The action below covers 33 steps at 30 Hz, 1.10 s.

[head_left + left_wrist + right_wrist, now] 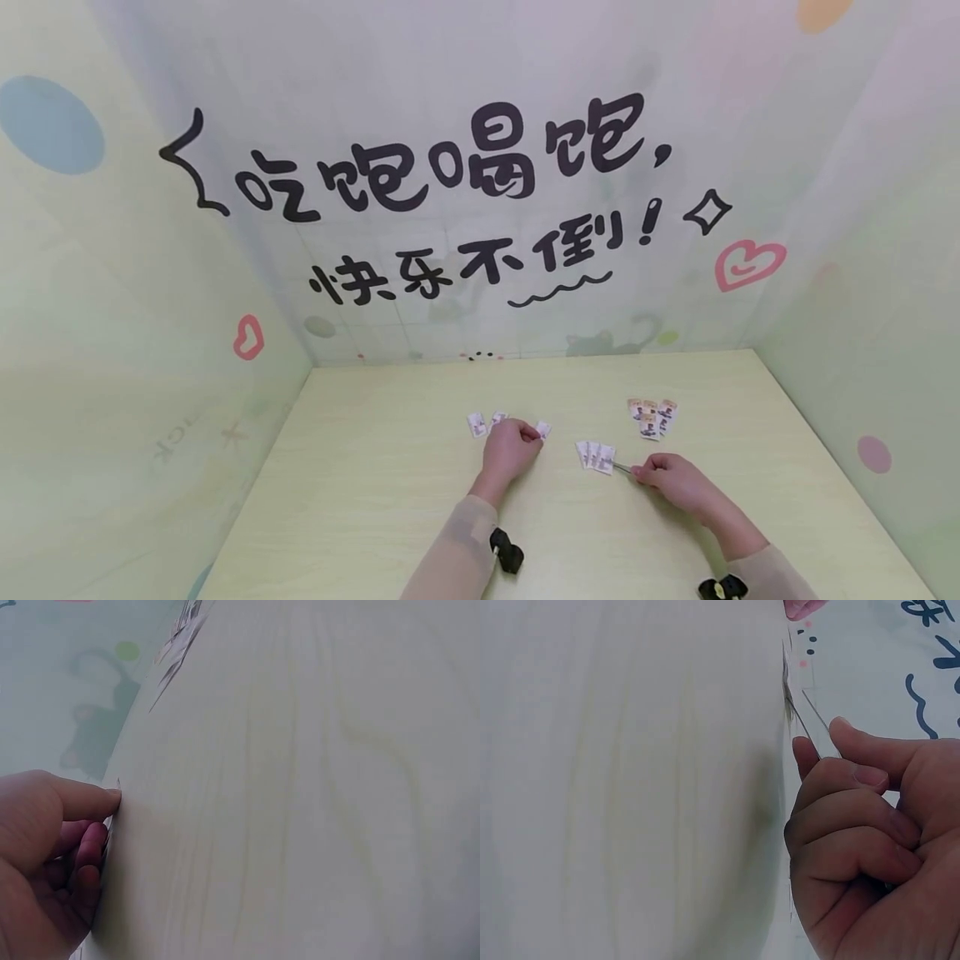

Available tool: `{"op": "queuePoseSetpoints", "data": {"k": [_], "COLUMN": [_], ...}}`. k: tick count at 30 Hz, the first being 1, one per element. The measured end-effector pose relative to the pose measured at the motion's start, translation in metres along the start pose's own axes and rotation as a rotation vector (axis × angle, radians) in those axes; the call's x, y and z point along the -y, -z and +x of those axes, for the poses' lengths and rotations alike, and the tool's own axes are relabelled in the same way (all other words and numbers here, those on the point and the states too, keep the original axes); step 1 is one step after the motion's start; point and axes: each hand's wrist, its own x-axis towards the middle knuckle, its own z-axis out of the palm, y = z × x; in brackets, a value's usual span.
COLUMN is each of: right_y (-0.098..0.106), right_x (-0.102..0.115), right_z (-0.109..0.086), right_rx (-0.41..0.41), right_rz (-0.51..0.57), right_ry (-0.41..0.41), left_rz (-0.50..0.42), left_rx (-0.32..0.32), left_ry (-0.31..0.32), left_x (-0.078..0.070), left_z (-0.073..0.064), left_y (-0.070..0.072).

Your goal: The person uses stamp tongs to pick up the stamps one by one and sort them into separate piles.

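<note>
My left hand [513,450] pinches a small flat white printed piece [543,429] at its edge, fingers curled, above the tabletop's left-centre. Two similar white pieces, one of them at the far left [477,425], lie beside that hand, the nearer partly covered by it. A pair of thin metal tweezers [622,468] is held by my right hand [678,483] between thumb and fingers. Its tips reach the right edge of an overlapping row of white printed pieces [597,457]. In the right wrist view the tweezers' two arms [819,724] stand apart; contact at the tips cannot be made out.
Several orange-and-white printed pieces [650,417] overlap at the back right of the pale wooden table [360,475]. Printed fabric walls, among them the back wall [450,333], rise along the table's back and sides. Black wrist devices [507,551] are on both forearms.
</note>
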Motion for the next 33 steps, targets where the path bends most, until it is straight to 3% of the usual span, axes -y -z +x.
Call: {"op": "queuePoseSetpoints", "data": {"k": [11,24,33], "right_y": [0.006,0.015,0.004], "right_x": [0.004,0.005,0.013], "right_z": [-0.006,-0.009,0.001], "right_rx": [-0.012,-0.022,-0.018], "right_rz": [-0.083,-0.092,-0.064], "right_ry": [0.016,-0.003,0.107], "left_rz": [0.001,-0.007,-0.001], "left_rx": [0.0,0.007,0.001], "left_ry": [0.0,0.008,0.002], "left_x": [-0.002,-0.004,-0.001], "left_z": [0.002,0.001,0.001], "left_y": [0.002,0.004,0.003]}}
